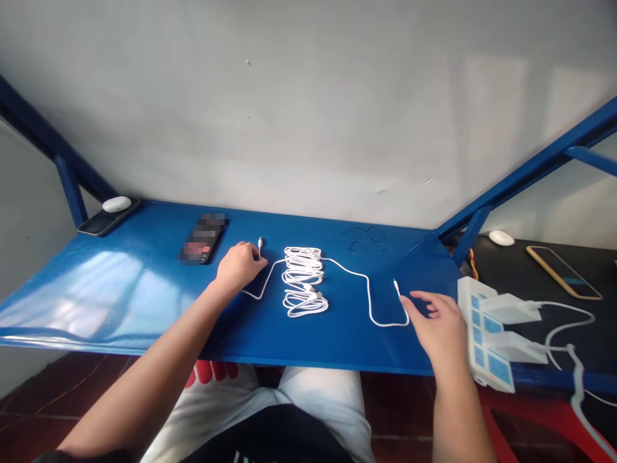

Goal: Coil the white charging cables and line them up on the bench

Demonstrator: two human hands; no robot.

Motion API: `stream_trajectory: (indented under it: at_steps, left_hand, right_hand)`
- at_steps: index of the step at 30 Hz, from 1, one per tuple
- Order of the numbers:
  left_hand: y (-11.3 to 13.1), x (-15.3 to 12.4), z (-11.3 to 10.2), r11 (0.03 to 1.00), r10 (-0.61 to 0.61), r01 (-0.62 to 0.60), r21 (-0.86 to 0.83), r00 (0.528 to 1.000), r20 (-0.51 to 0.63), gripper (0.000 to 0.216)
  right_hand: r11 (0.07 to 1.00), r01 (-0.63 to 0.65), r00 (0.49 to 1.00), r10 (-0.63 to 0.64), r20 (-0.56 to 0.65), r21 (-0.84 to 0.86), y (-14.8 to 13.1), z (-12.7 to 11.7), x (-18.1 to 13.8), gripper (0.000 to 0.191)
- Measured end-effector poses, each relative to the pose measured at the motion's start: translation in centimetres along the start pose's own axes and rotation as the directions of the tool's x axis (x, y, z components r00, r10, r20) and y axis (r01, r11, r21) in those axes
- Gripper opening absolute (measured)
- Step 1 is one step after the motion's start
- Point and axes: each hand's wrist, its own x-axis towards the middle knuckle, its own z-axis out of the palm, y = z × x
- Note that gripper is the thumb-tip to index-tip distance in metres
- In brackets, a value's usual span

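A row of white cable bundles lies on the blue table between my hands. From the upper part of the row, a loose white cable length runs out to each side. My left hand is closed, with thumb and finger pinching the left length just below its plug. On the right, the other length bends across the table up to a slim plug. My right hand is beside that plug, thumb against the cable and fingers apart. The lowest bundle shows a metal connector.
Left of my left hand lies a black phone, its screen blurred out. Farther left, a white mouse-like object sits on a dark device. A power strip with plugged-in adapters borders the right edge. Another phone lies on a black surface.
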Motion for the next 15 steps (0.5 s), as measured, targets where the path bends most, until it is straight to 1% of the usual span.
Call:
stream_trajectory:
  at_steps: [1, 2, 4, 5, 6, 7, 8, 10, 11, 12, 13, 14, 15]
  left_hand:
    - [0.0, 0.0, 0.1, 1.000, 0.004, -0.004, -0.030, 1.000, -0.010, 0.010]
    - [0.0, -0.1, 0.0, 0.997, 0.005, -0.007, -0.079, 1.000, -0.019, 0.008]
    - [-0.1, -0.2, -0.6, 0.968, 0.004, -0.010, -0.249, 1.000, -0.024, 0.008]
    - [-0.2, -0.3, -1.1, 0.932, 0.008, -0.017, -0.361, 1.000, -0.025, 0.010]
    - [-0.3, -0.5, -1.9, 0.878, 0.014, -0.026, -0.477, 0.999, -0.029, 0.013]
    - [-0.6, -0.6, -2.8, 0.805, 0.030, -0.044, -0.591, 0.999, -0.033, 0.016]
    - [-1.0, -0.7, -3.9, 0.731, 0.015, -0.052, -0.680, 0.998, -0.061, 0.019]
    - [-2.3, -0.8, -6.5, 0.593, -0.070, -0.090, -0.800, 0.984, -0.163, 0.023]
    - [-3.2, -0.8, -7.9, 0.532, -0.123, -0.126, -0.837, 0.967, -0.224, 0.024]
    - [-4.3, -0.7, -9.4, 0.444, -0.182, -0.195, -0.874, 0.936, -0.301, 0.024]
    - [-5.6, -0.5, -10.9, 0.385, -0.240, -0.290, -0.876, 0.885, -0.399, 0.024]
    - [-7.0, -0.4, -12.4, 0.364, -0.300, -0.347, -0.865, 0.835, -0.461, 0.024]
    - [-8.5, -0.2, -13.9, 0.361, -0.387, -0.392, -0.846, 0.762, -0.519, 0.020]
  right_hand:
    - [0.998, -0.046, 0.999, 0.046, -0.015, -0.043, 0.3, 0.2, 0.4, 0.054]
    - [0.995, -0.078, 0.996, 0.080, 0.026, -0.065, 0.5, 0.5, 0.8, 0.057]
    - [0.994, -0.091, 0.983, 0.100, 0.155, -0.063, 0.8, 0.9, 1.5, 0.051]
    - [0.995, -0.084, 0.973, 0.093, 0.209, -0.055, 1.0, 1.1, 1.8, 0.045]
    - [0.996, -0.075, 0.967, 0.085, 0.240, -0.050, 1.1, 1.1, 2.1, 0.039]
    - [0.996, -0.074, 0.964, 0.083, 0.251, -0.048, 1.2, 1.1, 2.4, 0.035]
    - [0.996, -0.085, 0.966, 0.092, 0.243, -0.042, 1.3, 1.0, 2.8, 0.033]
    - [0.989, -0.148, 0.971, 0.144, 0.191, 0.004, 1.6, 0.5, 3.6, 0.030]
    - [0.979, -0.196, 0.970, 0.185, 0.157, 0.060, 1.7, 0.1, 4.0, 0.030]
    - [0.958, -0.248, 0.965, 0.232, 0.121, 0.141, 1.8, -0.2, 4.4, 0.030]
    - [0.926, -0.290, 0.957, 0.278, 0.083, 0.242, 1.8, -0.6, 4.9, 0.030]
    - [0.882, -0.314, 0.946, 0.321, 0.038, 0.353, 1.8, -1.0, 5.3, 0.031]
    - [0.828, -0.314, 0.933, 0.360, -0.012, 0.464, 1.7, -1.4, 5.7, 0.031]
